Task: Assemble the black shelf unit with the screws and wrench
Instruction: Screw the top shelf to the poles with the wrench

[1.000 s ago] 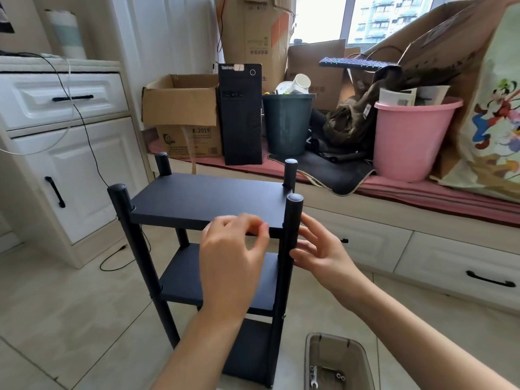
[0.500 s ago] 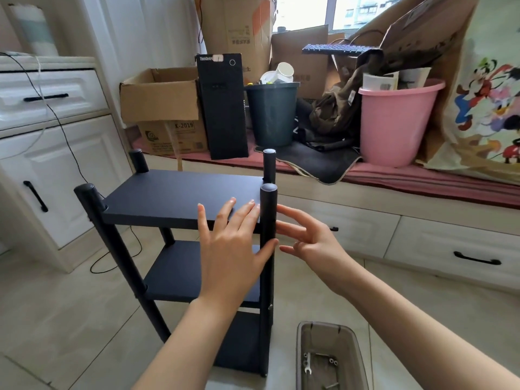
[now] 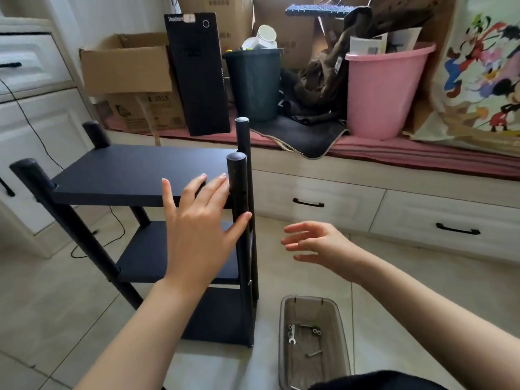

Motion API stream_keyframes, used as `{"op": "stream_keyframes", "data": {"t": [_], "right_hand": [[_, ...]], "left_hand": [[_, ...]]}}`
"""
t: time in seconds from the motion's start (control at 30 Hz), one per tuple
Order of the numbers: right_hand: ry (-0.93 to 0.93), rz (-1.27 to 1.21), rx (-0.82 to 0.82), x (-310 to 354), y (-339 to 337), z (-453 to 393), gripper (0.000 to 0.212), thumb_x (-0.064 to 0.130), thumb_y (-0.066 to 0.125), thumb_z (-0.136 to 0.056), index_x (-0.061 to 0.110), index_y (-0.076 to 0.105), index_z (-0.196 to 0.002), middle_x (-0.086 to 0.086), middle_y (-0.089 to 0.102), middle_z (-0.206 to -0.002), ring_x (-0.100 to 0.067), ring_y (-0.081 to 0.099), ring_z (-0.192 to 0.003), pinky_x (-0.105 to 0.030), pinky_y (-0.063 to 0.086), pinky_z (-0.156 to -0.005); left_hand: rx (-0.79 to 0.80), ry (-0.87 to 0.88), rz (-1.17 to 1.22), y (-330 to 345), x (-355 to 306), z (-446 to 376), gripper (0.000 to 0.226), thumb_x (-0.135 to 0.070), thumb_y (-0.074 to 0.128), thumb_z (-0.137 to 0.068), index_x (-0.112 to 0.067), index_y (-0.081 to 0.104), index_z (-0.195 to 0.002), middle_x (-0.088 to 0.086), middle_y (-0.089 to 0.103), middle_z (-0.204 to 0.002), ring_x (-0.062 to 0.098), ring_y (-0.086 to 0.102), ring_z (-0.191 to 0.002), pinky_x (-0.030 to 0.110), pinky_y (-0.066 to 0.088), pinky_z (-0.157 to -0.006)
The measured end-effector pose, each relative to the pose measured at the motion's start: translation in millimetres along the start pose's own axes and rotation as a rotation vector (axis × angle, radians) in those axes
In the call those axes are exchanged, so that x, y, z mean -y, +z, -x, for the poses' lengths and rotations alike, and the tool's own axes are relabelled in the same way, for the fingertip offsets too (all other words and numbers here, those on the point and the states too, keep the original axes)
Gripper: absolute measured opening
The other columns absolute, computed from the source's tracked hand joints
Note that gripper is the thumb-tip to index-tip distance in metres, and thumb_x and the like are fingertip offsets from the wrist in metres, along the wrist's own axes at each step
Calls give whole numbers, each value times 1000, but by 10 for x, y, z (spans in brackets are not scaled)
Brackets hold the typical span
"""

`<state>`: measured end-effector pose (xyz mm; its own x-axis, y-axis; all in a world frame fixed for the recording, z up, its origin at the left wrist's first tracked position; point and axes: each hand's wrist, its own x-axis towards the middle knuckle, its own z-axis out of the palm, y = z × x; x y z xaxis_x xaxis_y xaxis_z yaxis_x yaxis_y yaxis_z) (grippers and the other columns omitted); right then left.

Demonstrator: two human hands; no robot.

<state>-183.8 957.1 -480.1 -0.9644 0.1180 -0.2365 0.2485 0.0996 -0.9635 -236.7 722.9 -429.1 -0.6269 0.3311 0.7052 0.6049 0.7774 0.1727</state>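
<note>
The black shelf unit [image 3: 135,175] stands upright on the tiled floor, three boards between round black posts. My left hand [image 3: 197,229] is spread flat against the front edge of the top board, thumb touching the near right post [image 3: 239,209]. Off to the right of that post hovers my right hand [image 3: 315,243], fingers relaxed and holding nothing, clear of the unit. Lower right, a translucent grey bin [image 3: 312,305] on the floor holds a small wrench [image 3: 291,333] and a few loose screws and nuts [image 3: 315,331].
White drawers [image 3: 450,220] run under a window bench behind the shelf. On the bench sit a cardboard box [image 3: 126,66], a black computer tower [image 3: 197,74], a dark bin [image 3: 253,80] and a pink bucket [image 3: 385,88]. A white cabinet [image 3: 33,114] stands left, a cable trailing down.
My left hand's fingers have straightened and spread flat on the top board's edge. My right hand has come off the near right post and drawn back to the right. The view has tipped downward.
</note>
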Motion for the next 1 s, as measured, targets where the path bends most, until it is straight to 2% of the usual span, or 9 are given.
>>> {"op": "stream_keyframes", "data": {"t": [0.1, 0.27, 0.4, 0.57, 0.63, 0.7, 0.77, 1.0], "right_hand": [[165, 176, 13, -505, -180, 57, 26, -1, 51, -97, 9, 63, -118, -8, 73, -107, -22, 70, -103, -35, 57, -91], [337, 470, 44, -1389, -199, 1, 23, 2, 54, -96, 2, 63, -118, -13, 69, -111, -24, 69, -100, -32, 58, -84], [356, 709, 131, -2018, 1, -185, 18, 9, 58, -96, 7, 67, -111, -8, 71, -109, -17, 69, -98, -29, 57, -86], [420, 944, 255, -2640, 177, -444, 19, 10, 57, -95, 9, 66, -111, -8, 68, -114, -20, 65, -103, -28, 52, -87], [438, 998, 279, -2838, 212, -499, 24, 11, 52, -97, 9, 61, -120, -12, 63, -126, -24, 62, -112, -29, 49, -92], [457, 1021, 285, -3034, 251, -542, 38, 9, 42, -102, 6, 49, -138, -18, 49, -144, -29, 52, -129, -33, 42, -106], [470, 1094, 316, -3158, 273, -560, 44, 3, 34, -103, 1, 39, -146, -23, 36, -152, -33, 45, -137, -37, 37, -112], [411, 1326, 381, -3322, 324, -601, 39, 2, 38, -101, 7, 56, -135, -14, 53, -139, -32, 53, -128, -42, 47, -103]], "left_hand": [[-14, 4, 5, 32, -12, -3, 55, -42, 73, -89, -10, 63, -133, 4, 65, -135, 29, 51, -136, 64, 6, -120], [-38, -18, 31, 77, -57, -3, 53, -44, 65, -88, -12, 65, -131, 2, 64, -135, 27, 48, -137, 60, 2, -121], [-60, -21, 37, 109, -68, -14, 49, -44, 65, -86, -16, 65, -126, -1, 64, -133, 24, 47, -137, 58, 1, -121], [-73, -41, 45, 129, -85, -17, 48, -44, 64, -85, -17, 65, -125, -4, 63, -132, 21, 45, -137, 54, -2, -122], [-74, -46, 39, 139, -81, -11, 48, -45, 64, -85, -17, 65, -124, -4, 63, -131, 20, 46, -136, 54, -1, -122], [-77, -48, 34, 147, -70, -5, 48, -45, 64, -85, -17, 66, -123, -5, 63, -130, 20, 47, -135, 55, 1, -123], [-77, -48, 35, 166, -71, -13, 47, -45, 64, -85, -17, 66, -122, -4, 63, -127, 21, 48, -134, 55, 2, -122], [-92, -65, 48, 182, -102, -12, 42, -41, 68, -83, -17, 67, -117, -4, 63, -125, 22, 49, -132, 54, 4, -122]]}}
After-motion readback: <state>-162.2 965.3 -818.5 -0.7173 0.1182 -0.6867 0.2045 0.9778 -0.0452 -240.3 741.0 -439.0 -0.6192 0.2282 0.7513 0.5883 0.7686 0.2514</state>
